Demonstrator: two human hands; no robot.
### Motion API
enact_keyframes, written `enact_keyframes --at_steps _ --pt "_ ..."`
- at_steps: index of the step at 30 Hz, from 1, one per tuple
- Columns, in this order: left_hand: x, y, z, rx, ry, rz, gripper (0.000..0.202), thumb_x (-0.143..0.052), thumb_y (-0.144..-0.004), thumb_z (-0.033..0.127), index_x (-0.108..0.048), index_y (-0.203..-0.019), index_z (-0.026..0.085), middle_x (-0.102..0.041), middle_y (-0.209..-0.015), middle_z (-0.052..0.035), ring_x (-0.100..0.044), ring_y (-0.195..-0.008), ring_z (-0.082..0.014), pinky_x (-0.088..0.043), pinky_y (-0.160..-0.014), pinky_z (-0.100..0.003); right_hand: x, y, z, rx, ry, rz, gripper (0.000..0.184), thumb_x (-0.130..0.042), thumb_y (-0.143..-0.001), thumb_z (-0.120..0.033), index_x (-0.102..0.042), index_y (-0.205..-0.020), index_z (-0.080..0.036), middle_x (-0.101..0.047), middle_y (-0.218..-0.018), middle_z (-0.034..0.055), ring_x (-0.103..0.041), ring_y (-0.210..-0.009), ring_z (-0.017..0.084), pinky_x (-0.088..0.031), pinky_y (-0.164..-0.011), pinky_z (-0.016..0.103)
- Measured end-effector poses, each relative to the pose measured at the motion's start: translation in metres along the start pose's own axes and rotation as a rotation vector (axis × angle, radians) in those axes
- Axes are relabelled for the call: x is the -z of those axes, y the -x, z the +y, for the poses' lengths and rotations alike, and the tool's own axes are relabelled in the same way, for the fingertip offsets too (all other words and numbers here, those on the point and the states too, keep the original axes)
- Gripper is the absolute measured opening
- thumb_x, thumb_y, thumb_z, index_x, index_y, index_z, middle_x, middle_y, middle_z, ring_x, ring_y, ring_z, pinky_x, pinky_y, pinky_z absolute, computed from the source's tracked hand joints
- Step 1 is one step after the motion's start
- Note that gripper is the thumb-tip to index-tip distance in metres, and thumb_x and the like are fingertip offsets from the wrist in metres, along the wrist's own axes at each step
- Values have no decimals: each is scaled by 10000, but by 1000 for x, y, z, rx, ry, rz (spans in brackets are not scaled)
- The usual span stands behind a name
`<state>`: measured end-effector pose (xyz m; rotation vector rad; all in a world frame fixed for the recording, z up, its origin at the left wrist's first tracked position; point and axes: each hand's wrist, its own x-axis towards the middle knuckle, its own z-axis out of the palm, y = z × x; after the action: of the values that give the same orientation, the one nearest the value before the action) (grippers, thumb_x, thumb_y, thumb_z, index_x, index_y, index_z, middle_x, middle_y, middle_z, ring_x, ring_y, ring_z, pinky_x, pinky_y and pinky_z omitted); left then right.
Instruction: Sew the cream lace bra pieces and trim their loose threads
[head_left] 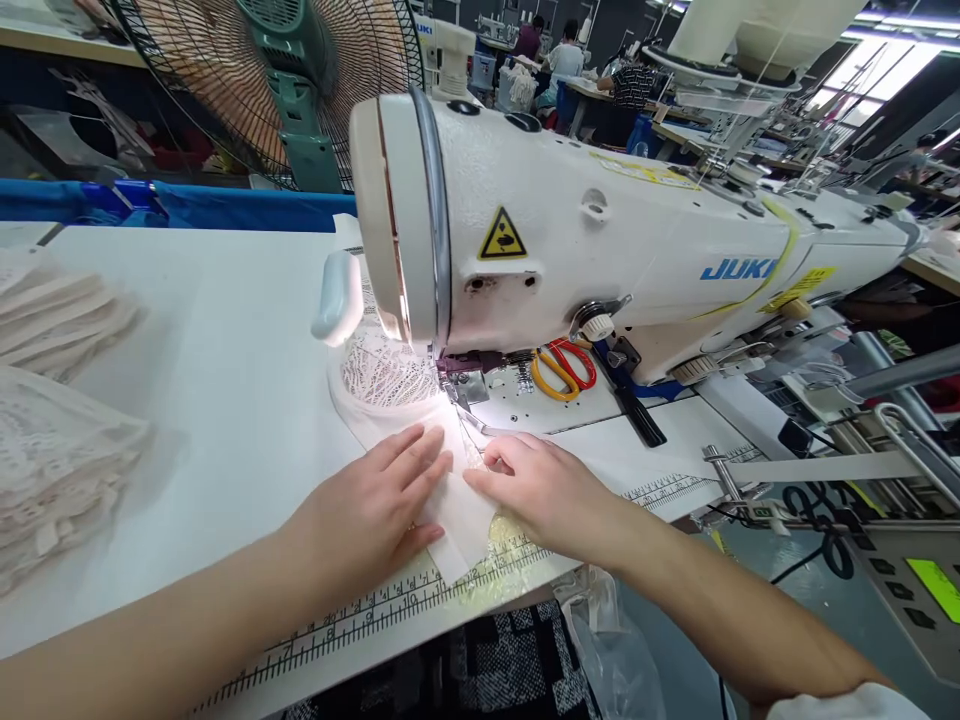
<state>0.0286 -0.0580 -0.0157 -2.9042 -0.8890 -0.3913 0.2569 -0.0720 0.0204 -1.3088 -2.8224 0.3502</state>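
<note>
A pale pink fabric piece (466, 530) with a lace panel (386, 368) lies under the needle area of a white sewing machine (555, 200). My left hand (371, 497) rests on the plain part of the fabric, fingers stretched forward and thumb apart. On the fabric's right edge, just in front of the presser foot (448, 385), my right hand (546, 492) has thumb and forefinger pinched together. A thin metal guide (480, 425) runs from the foot toward those fingertips. The machine head hides part of the lace.
Red-handled scissors (581, 362), orange-handled scissors (551, 380) and a black-handled tool (641, 415) lie under the machine arm. Pale lace stacks (60, 450) sit at left. A ruler strip (360, 620) follows the front edge. Behind stands a fan (300, 90); people work farther back.
</note>
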Motion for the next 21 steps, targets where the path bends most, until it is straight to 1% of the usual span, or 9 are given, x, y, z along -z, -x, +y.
enact_keyframes --at_steps 3,7,9,14,18,21 --pt "-5 -2 2 9 6 -27 530 -380 -909 427 -505 -1286 76 -450 -1385 -175 -359 -1315 -306 -368 -1071 -441 -4 3 3 6 -16 -2 346 -423 -810 -63 -578 -1075 -223 -526 -1030 69 -452 -918 181 -355 -741 272" --pt "0 -10 -5 1 -14 -133 585 -366 -906 479 -492 -1299 65 -446 -1379 -194 -401 -1286 -326 -433 -1012 -443 -7 3 6 5 -8 6 344 -422 -815 -67 -580 -1076 -225 -523 -1024 65 -447 -906 181 -350 -731 270" --pt "1 -13 -9 4 -2 -167 598 -371 -901 497 -493 -1299 68 -439 -1383 -195 -398 -1289 -328 -433 -1012 -439 -8 2 6 -1 4 15 351 -426 -805 -65 -577 -1076 -230 -520 -1024 63 -446 -889 180 -346 -708 268" --pt "-8 -14 -21 22 41 -114 611 -364 -891 534 -484 -1311 106 -419 -1409 -169 -361 -1317 -305 -374 -1062 -428 -6 -2 8 -4 23 17 394 -423 -769 -37 -568 -1079 -233 -516 -1013 57 -440 -834 168 -325 -661 257" --pt "-10 -17 -35 19 85 -145 590 -391 -884 528 -475 -1317 136 -410 -1419 -158 -352 -1321 -304 -364 -1063 -428 -6 -7 10 -13 24 -10 396 -423 -779 -55 -563 -1100 -240 -518 -1028 62 -445 -859 179 -311 -643 259" --pt "-5 -20 -41 -1 138 -138 534 -455 -868 490 -501 -1288 164 -438 -1397 -157 -390 -1288 -317 -361 -1049 -478 -6 -10 11 -15 29 -14 392 -432 -779 -62 -562 -1099 -245 -515 -1011 57 -437 -845 176 -295 -627 258"
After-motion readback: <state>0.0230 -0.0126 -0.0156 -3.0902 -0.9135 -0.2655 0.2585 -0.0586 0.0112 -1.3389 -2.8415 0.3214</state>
